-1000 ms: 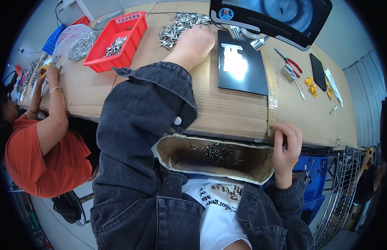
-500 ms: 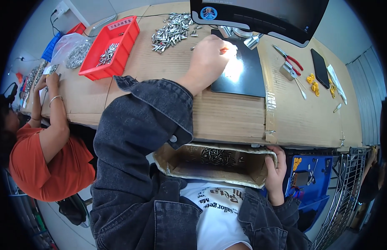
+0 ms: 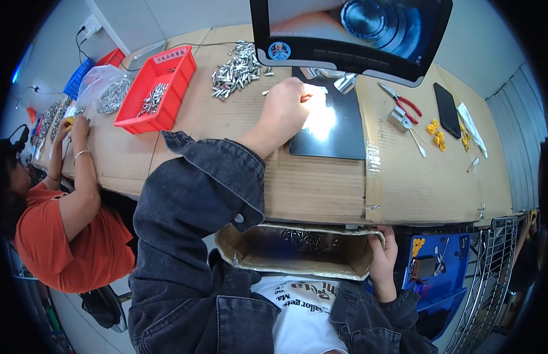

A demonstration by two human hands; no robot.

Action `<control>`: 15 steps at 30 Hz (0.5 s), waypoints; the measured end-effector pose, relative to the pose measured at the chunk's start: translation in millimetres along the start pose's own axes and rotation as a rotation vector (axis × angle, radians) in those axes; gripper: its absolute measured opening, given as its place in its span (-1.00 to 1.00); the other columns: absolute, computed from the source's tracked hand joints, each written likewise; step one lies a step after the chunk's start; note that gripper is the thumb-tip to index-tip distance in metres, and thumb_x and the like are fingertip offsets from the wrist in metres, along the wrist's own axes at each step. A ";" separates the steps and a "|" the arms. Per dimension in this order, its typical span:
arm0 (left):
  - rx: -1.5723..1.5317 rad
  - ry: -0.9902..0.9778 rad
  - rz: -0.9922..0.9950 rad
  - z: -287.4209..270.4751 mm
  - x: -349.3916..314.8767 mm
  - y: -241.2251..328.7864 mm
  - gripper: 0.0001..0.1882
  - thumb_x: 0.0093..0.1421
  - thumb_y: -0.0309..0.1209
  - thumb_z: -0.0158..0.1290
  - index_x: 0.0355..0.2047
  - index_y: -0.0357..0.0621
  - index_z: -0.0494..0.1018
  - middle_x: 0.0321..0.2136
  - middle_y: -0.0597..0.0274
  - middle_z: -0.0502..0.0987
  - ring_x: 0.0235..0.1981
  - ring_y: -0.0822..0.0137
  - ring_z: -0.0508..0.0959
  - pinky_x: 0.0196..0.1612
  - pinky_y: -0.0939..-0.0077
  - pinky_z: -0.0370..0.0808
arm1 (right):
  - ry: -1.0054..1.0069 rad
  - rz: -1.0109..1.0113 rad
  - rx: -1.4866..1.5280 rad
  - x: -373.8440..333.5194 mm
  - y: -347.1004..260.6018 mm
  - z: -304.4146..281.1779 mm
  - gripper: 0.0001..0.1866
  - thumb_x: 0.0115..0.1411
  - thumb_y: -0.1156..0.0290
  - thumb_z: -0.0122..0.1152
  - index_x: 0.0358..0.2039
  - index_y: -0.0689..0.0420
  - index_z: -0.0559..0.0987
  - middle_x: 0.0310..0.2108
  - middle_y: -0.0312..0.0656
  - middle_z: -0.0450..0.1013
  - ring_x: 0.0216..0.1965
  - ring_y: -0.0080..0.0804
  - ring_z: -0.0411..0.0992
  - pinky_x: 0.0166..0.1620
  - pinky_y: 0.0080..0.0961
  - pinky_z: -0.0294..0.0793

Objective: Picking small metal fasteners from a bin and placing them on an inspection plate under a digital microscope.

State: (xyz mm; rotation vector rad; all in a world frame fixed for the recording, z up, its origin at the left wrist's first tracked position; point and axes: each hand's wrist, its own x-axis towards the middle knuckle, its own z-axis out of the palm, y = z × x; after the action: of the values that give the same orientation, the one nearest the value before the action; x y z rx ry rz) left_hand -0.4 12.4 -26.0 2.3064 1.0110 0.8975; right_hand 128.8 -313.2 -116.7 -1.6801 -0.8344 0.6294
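My left hand (image 3: 284, 112) is closed in a pinch over the dark mat (image 3: 344, 133), beside a bright patch of light. A small metal part (image 3: 322, 90) sits at its fingertips, mostly washed out by the glare. On the monitor (image 3: 368, 35) a round metal end with rings appears magnified, with blurred skin next to it. Down at the table's front edge, my right hand (image 3: 385, 262) grips the right end of an open cardboard box (image 3: 274, 262). Several small metal parts (image 3: 309, 241) lie inside that box. A heap of metal parts (image 3: 235, 71) lies left of the monitor.
A red bin (image 3: 162, 115) holds more metal parts. To the right lie red-handled pliers (image 3: 411, 108), a metal block (image 3: 399, 120), cotton swabs (image 3: 420, 147), yellow finger cots (image 3: 439, 140) and a black phone (image 3: 445, 106). A co-worker in orange (image 3: 73, 236) sits at left.
The monitor has gone from a dark picture to the magnified metal end. My view has shifted slightly. My left hand stays over the mat and my right hand stays on the box.
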 end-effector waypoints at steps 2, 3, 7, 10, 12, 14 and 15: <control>0.007 -0.001 0.007 1.0 -0.3 -1.1 -0.78 0.04 -0.58 0.10 -0.27 -0.33 0.59 -0.41 0.13 0.54 -0.53 0.35 0.43 -0.46 0.54 0.38 | -0.018 0.003 -0.017 -1.2 4.8 -1.2 -0.76 0.19 0.53 0.03 -0.12 0.26 0.45 -0.15 -0.13 0.42 -0.15 -0.37 0.35 -0.02 -0.55 0.29; 0.010 -0.002 0.010 1.3 -0.1 -1.7 -0.78 0.03 -0.58 0.10 -0.28 -0.33 0.59 -0.42 0.14 0.54 -0.53 0.35 0.42 -0.47 0.53 0.37 | -0.027 0.005 -0.026 -1.2 6.5 -1.6 -0.75 0.21 0.52 0.01 -0.09 0.25 0.43 -0.14 -0.15 0.42 -0.15 -0.40 0.34 -0.01 -0.57 0.28; -0.024 -0.006 -0.020 -3.8 -1.5 2.6 -0.82 0.02 -0.58 0.11 -0.32 -0.33 0.58 -0.43 0.14 0.53 -0.54 0.35 0.40 -0.47 0.53 0.36 | -0.022 0.018 0.001 0.4 -1.4 1.6 -0.75 0.20 0.53 0.02 -0.10 0.26 0.44 -0.13 -0.13 0.42 -0.15 -0.38 0.35 -0.01 -0.55 0.29; -0.054 0.013 -0.008 -12.2 -9.7 11.8 -0.89 0.02 -0.56 0.11 -0.40 -0.31 0.55 -0.45 0.15 0.51 -0.54 0.33 0.39 -0.46 0.52 0.37 | -0.022 0.033 0.032 0.3 -5.3 3.4 -0.77 0.17 0.55 0.04 -0.14 0.30 0.46 -0.13 -0.09 0.42 -0.15 -0.31 0.37 -0.02 -0.51 0.32; -0.046 0.039 0.033 -19.7 -29.7 29.6 -0.93 0.03 -0.54 0.10 -0.45 -0.29 0.53 -0.46 0.15 0.50 -0.54 0.30 0.39 -0.45 0.51 0.38 | -0.014 0.034 0.038 -1.0 0.3 1.0 -0.76 0.18 0.54 0.04 -0.13 0.30 0.45 -0.12 -0.10 0.42 -0.15 -0.32 0.38 -0.01 -0.51 0.32; -0.064 -0.138 0.354 -28.2 -57.0 52.0 -0.92 0.06 -0.48 0.10 -0.49 -0.25 0.49 -0.47 0.15 0.50 -0.56 0.22 0.41 -0.44 0.45 0.43 | 0.005 0.038 0.045 -1.0 3.9 0.7 -0.75 0.19 0.54 0.04 -0.11 0.30 0.44 -0.11 -0.10 0.43 -0.15 -0.33 0.38 -0.01 -0.52 0.32; -0.032 -0.360 0.338 -39.9 -70.6 65.1 -0.90 0.07 -0.45 0.10 -0.48 -0.24 0.49 -0.46 0.15 0.50 -0.54 0.18 0.43 -0.41 0.43 0.45 | -0.001 0.042 0.043 -0.5 3.4 0.9 -0.75 0.19 0.54 0.04 -0.11 0.30 0.44 -0.11 -0.10 0.43 -0.15 -0.33 0.38 -0.01 -0.52 0.32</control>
State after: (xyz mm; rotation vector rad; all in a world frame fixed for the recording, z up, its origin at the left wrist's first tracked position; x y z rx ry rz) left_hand -35.2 -76.4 15.4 2.5328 0.4622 0.5774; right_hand 128.4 -313.6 -120.3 -1.6620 -0.7831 0.6722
